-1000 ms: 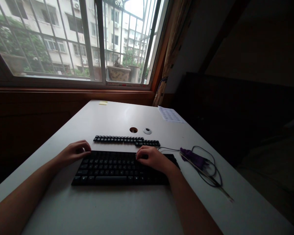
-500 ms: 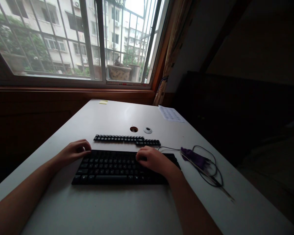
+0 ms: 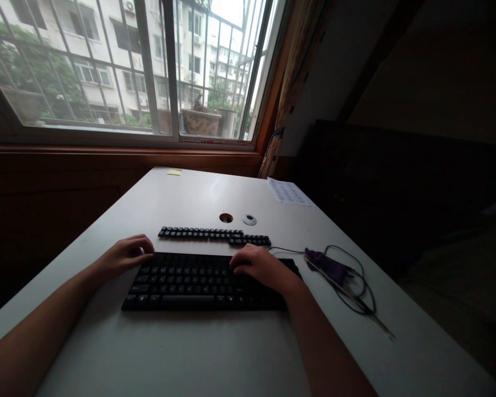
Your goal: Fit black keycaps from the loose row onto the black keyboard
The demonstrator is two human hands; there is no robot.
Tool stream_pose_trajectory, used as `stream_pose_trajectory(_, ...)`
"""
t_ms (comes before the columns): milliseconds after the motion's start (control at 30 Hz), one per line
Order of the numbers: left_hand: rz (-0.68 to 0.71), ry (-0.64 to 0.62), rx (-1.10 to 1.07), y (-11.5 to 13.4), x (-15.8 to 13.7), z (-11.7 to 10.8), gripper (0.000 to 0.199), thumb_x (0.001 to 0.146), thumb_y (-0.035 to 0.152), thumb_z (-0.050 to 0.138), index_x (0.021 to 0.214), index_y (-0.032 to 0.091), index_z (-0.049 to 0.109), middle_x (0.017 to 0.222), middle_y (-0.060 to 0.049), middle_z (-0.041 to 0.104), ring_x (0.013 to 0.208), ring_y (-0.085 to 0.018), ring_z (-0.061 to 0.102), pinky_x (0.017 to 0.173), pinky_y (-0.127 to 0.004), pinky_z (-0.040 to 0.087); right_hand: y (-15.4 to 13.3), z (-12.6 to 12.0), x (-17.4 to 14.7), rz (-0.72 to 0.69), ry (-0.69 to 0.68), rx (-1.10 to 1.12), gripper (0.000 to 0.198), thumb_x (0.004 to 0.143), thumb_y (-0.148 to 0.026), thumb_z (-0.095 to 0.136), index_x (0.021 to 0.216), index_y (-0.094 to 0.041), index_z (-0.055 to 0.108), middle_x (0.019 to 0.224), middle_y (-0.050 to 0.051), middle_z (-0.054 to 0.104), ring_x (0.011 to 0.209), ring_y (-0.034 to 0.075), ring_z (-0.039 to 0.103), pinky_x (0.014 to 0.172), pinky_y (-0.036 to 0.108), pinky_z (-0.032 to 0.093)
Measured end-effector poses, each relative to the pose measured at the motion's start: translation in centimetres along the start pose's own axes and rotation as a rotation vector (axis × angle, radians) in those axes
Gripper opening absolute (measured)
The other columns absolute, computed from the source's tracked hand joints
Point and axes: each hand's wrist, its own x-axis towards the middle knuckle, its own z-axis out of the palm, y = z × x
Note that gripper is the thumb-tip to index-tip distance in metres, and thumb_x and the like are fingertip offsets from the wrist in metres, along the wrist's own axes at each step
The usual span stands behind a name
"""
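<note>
A black keyboard (image 3: 186,299) lies on the white table, its letter keys and space bar in place; its back strip looks dark and bare of keycaps. At its back left corner my left hand (image 3: 128,253) is closed, thumb and fingertips on the edge. My right hand (image 3: 258,267) hovers over the right part, fingers bent and drawn together at the back rows. Whatever sits between those fingertips is too small to see. Behind the keyboard stand rows of loose black keycaps (image 3: 200,234), with a shorter block of keycaps (image 3: 256,241) at their right end.
Right of the keyboard lie a purple cloth pouch (image 3: 330,268), a looped black cable (image 3: 367,286) and a thin stick (image 3: 382,326). Farther back are a cable hole (image 3: 226,218), its round cover (image 3: 249,220), a printed sheet (image 3: 289,192) and a yellow note (image 3: 174,172).
My right hand has shifted slightly up and its fingers have straightened a little toward the back rows. My left hand stays at the corner, and the keyboard is almost unmoved.
</note>
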Motion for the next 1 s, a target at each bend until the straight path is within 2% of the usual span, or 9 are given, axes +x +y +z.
stream_pose_trajectory(300,-0.011,-0.006,0.006,-0.34,-0.05,-0.02,0.025,0.096,0.044,0.069,0.094,0.019,0.073,0.096,-0.004,0.070,0.075,-0.014,0.066,0.065,-0.025,0.053,0.29,0.70,0.28,-0.062,-0.026,-0.028,0.023,0.082,-0.011,0.088,0.099,-0.025,0.083,0.097,0.002,0.078,0.110,0.024,0.061,0.098,0.037,0.052)
stream_pose_trajectory(700,-0.002,-0.011,-0.005,-0.12,-0.07,-0.06,0.025,0.096,0.044,0.068,0.094,0.019,0.073,0.095,-0.004,0.070,0.075,-0.014,0.066,0.064,-0.025,0.054,0.13,0.80,0.15,-0.042,-0.018,0.027,0.027,0.081,-0.008,0.088,0.100,-0.027,0.084,0.100,0.004,0.075,0.116,0.023,0.063,0.100,0.037,0.054)
stream_pose_trajectory(1000,0.005,-0.008,-0.001,-0.30,-0.09,-0.09,0.025,0.096,0.043,0.067,0.094,0.019,0.073,0.095,-0.004,0.070,0.073,-0.014,0.065,0.064,-0.025,0.055,-0.27,0.29,-0.04,-0.081,-0.030,-0.014,0.020,0.088,-0.012,0.082,0.102,-0.026,0.081,0.102,0.003,0.076,0.110,0.023,0.063,0.101,0.038,0.051)
